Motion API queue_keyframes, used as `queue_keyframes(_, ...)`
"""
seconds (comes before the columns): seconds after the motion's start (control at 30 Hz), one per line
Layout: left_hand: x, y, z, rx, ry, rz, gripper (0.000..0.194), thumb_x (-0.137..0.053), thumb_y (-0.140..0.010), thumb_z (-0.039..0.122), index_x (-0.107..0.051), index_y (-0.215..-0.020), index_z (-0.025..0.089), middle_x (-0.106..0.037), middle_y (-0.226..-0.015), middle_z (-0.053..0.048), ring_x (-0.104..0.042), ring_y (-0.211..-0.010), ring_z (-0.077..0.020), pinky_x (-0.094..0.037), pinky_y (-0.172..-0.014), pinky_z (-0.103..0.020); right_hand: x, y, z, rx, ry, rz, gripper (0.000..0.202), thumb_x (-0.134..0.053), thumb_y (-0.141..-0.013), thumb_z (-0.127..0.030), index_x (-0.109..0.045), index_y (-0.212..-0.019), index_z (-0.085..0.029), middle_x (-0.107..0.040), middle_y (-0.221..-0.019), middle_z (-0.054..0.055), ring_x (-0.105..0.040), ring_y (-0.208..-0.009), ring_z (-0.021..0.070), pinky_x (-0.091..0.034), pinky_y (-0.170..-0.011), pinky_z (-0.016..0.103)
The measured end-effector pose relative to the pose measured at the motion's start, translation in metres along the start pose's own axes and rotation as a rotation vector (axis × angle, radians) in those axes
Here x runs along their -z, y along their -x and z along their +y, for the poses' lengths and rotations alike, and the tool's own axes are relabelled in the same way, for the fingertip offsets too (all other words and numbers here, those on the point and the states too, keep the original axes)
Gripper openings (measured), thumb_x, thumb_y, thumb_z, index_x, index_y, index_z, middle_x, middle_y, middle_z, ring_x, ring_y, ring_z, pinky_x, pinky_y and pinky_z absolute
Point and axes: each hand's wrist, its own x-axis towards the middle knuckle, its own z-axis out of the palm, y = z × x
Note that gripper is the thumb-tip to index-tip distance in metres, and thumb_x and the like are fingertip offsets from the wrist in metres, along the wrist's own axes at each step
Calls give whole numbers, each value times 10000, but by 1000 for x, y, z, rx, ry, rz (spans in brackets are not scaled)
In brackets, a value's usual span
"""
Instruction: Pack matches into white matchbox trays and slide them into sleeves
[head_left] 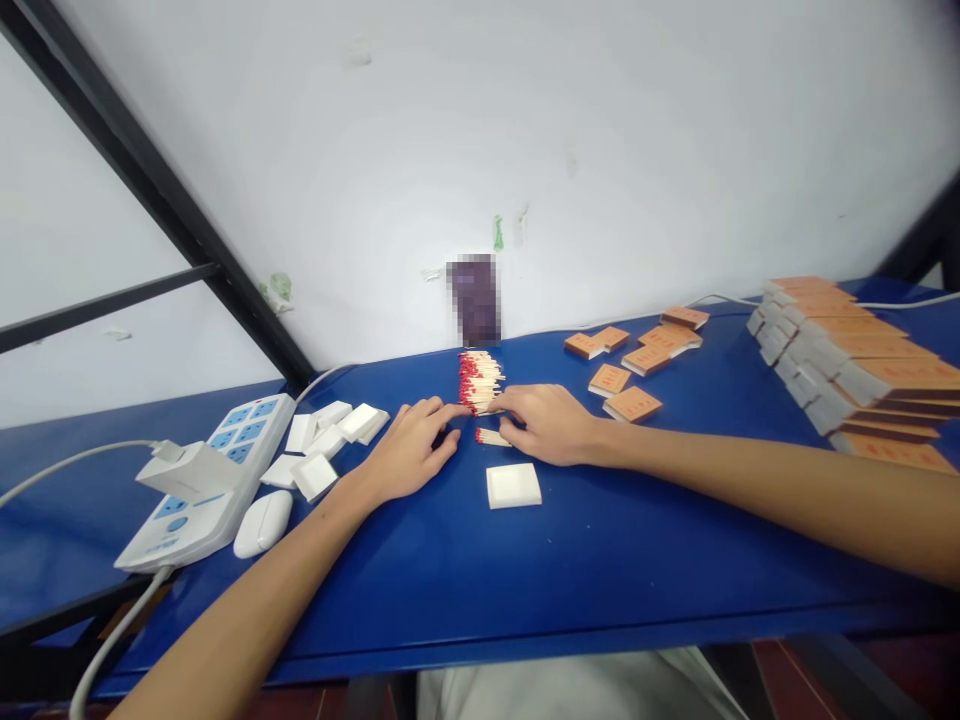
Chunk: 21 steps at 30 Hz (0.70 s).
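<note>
A pile of red-tipped matches (481, 380) lies on the blue table by the wall, heads to the left. My left hand (412, 445) rests at its left, the index finger stretched out to the match heads and the thumb held apart. From the right, my right hand (551, 425) reaches the near end of the pile with its index finger. Its thumb is apart from that finger, at the stick ends of a small separate bunch of matches (489, 437). Closer to me lies a white matchbox tray (514, 485). The other right fingers are partly hidden.
Several white trays (330, 435), an earbud case (263, 523) and a power strip (217, 490) with a plugged-in charger (191, 470) are at left. Orange matchbox sleeves (631, 404) lie at right, before a tall stack of matchboxes (855, 360). A pixelated dark object (476, 300) stands against the wall.
</note>
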Motion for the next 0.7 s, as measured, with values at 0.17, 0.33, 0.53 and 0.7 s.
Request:
queue_keyframes(0.17,1,0,0,6,-13,-9,382,-338,-989,333,-467,-1345,284,-555,-993,-53,-514,-906,-222,-380,-850,-397,0,0,0,-6,-3,5,317,-482,-877,-258,-670,-1130,-235,-714,-1030,40,-640,-882,200,-377,-687,279)
queue_keyframes(0.33,1,0,0,4,-7,-13,392,-353,-985,326,-445,-1364,286,-557,-997,-48,-512,-917,-225,-380,-838,-388,-1,-1,0,-13,0,-5,317,-478,-877,-264,-674,-1124,-224,-711,-1047,48,-636,-901,202,-383,-707,281)
queue_keyframes(0.53,-1,0,-1,13,-24,-21,403,-336,-993,344,-433,-1379,280,-548,-1002,-53,-505,-924,-227,-384,-839,-388,-2,-1,1,-17,29,5,333,-475,-878,-280,-670,-1144,-231,-707,-1063,44,-635,-915,209,-387,-716,288)
queue_keyframes(0.7,-1,0,-1,15,-30,-30,405,-331,-995,351,-442,-1377,274,-535,-995,-54,-503,-923,-224,-388,-842,-390,-1,-1,-1,-25,49,-10,321,-465,-885,-284,-668,-1127,-233,-705,-1054,37,-634,-911,202,-380,-706,282)
